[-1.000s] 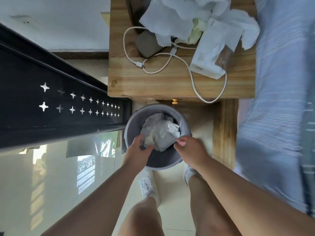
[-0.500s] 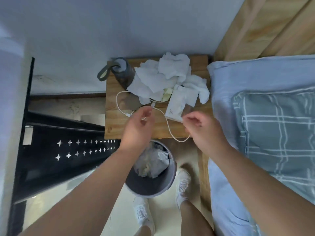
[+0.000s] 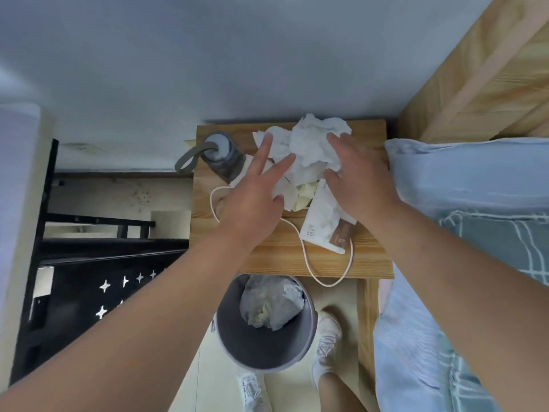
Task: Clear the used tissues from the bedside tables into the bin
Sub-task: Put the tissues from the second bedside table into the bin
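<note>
At 6 o'clock the bin (image 3: pixel 261 350) holds crumpled tissues (image 3: pixel 271 304). Beyond it, on the worktop (image 3: pixel 279 258), the left hand (image 3: pixel 252 200) and right hand (image 3: pixel 359 179), each grip apart with fingers straight, lie over the used tissues (image 3: pixel 315 144) heaped toward 12 o'clock.

The right hand (image 3: pixel 361 185) covers the right side of the tissues (image 3: pixel 312 144) and the upper end of the tissue packet (image 3: pixel 320 224), whose print is too small to read. The left hand (image 3: pixel 252 203) hides a stretch of the white cable (image 3: pixel 326 285) and the foot of the bottle (image 3: pixel 221 153). The worktop (image 3: pixel 267 257) edge hides the bin (image 3: pixel 267 349)'s far rim, and the bed (image 3: pixel 463 185) runs off the right edge.
</note>
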Tool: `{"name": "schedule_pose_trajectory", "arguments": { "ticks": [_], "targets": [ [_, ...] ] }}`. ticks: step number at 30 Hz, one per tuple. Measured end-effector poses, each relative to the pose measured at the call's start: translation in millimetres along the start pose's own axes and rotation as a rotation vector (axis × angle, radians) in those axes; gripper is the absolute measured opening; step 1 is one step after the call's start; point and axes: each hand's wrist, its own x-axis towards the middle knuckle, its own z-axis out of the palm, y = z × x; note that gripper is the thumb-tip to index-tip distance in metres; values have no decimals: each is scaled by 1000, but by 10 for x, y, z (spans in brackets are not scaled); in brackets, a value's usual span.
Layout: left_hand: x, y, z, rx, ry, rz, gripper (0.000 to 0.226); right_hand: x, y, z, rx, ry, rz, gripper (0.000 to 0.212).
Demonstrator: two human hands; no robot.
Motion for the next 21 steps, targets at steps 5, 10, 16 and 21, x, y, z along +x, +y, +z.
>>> {"name": "schedule_pose_trajectory", "arguments": {
  "ticks": [5,10,16,21],
  "targets": [
    [138,-15,64,-168,74,-38,36,277,128,143,6,-126,-16,58],
    [109,61,51,-302,135,-76,18,329,125,54,133,61,77,41],
    [-75,250,-131,-504,282,-107,10,37,-60,-258,357,226,88,33],
    [-409,446,-321,-733,384,-122,23,-344,-266,-472,506,293,103,30]
  ]
}}
